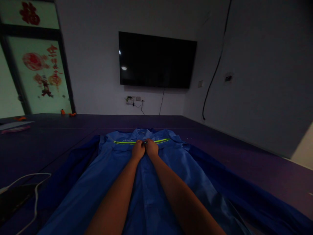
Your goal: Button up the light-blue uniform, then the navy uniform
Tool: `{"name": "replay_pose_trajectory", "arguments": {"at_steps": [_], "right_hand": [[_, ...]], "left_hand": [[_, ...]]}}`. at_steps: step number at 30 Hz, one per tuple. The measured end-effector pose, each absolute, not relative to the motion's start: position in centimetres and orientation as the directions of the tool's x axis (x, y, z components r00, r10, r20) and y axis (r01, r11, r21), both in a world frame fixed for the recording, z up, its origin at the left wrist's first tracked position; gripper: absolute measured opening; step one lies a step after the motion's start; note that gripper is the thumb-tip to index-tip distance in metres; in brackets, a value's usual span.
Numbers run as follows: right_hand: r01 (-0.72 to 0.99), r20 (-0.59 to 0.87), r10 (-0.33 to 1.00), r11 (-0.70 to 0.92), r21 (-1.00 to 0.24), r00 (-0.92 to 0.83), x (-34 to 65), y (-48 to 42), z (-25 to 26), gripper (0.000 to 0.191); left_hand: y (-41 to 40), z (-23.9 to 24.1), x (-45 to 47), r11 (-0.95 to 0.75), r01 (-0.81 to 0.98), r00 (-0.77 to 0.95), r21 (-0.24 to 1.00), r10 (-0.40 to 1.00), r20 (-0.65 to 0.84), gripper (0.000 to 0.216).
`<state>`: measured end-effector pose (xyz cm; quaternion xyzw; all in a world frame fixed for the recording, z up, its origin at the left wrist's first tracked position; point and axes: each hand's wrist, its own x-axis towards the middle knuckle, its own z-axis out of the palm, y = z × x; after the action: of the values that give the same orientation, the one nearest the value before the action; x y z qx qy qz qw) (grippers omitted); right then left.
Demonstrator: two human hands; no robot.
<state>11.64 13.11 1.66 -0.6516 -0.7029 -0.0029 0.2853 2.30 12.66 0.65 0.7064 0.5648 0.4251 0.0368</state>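
A blue work jacket (pixel 190 169) lies spread out front side up, its collar at the far end and its sleeves stretched out to both sides. A yellow-green stripe (pixel 162 141) runs across its chest. Both arms reach over the jacket to the front placket, level with that stripe. There my left hand (pixel 138 150) is closed with its fingers pinching the cloth. Right beside it, my right hand (pixel 152 148) is closed on the same part of the placket. Something small and dark shows between the fingertips, too small to name.
The jacket rests on a dark purple surface (pixel 80 125). At the left lie a white cable (pixel 36 192), a dark object (pixel 17 199) and papers (pixel 16 125). Small orange items (pixel 63 111) sit near the door. A television (pixel 157 60) hangs on the wall.
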Motion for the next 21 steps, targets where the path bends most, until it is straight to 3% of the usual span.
{"name": "replay_pose_trajectory", "arguments": {"at_steps": [21], "right_hand": [[0.917,0.415,0.909,0.183,-0.356,-0.020,11.80,12.63,1.85,0.025]], "left_hand": [[12.91,0.41,2.27,-0.340,0.773,-0.012,0.536,0.837,0.548,0.019]]}}
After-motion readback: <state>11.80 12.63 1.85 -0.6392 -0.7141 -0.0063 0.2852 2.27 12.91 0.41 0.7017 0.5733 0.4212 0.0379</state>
